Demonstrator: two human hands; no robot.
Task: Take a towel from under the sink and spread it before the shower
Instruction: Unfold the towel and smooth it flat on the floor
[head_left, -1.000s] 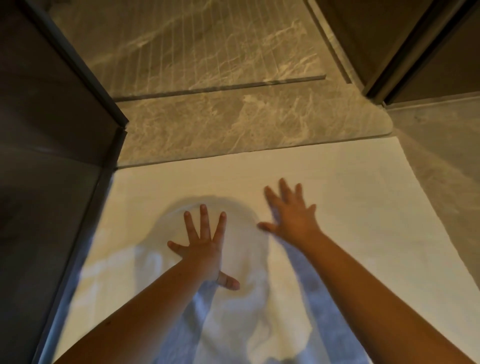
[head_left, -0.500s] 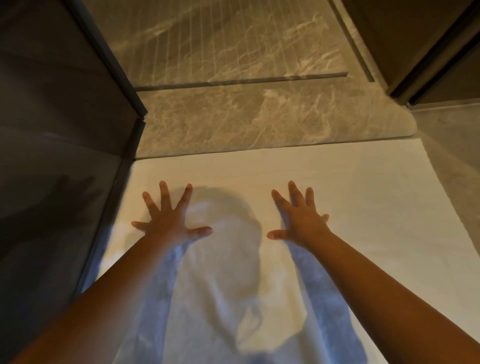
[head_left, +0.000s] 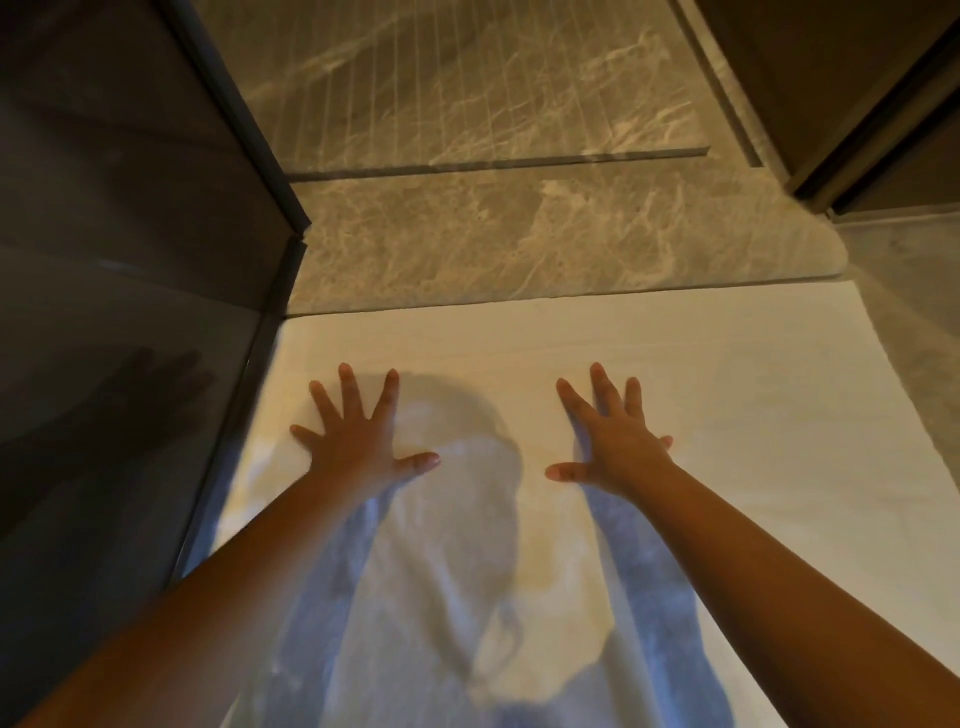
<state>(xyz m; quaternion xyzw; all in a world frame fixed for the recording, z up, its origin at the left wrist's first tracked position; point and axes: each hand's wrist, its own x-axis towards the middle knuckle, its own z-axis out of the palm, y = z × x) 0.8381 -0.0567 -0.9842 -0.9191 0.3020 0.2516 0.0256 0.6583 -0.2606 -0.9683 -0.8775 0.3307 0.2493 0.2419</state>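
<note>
Where hands (head_left: 363, 449) (head_left: 613, 452) press flat, towel (head_left: 727, 415) seemingly lengthwise along shower threshold (head_left: 519, 249)

My left hand (head_left: 358, 441) and right hand (head_left: 618, 447) press flat, fingers splayed, on the white towel (head_left: 753, 415) lying against the marble shower threshold (head_left: 519, 244), beside the dark glass panel (head_left: 130, 260).

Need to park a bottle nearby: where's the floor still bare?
Bare: the grey marble step between the white towel and the grooved shower floor. Both hands lie flat on the towel, which runs along the dark glass panel on the left.
</note>
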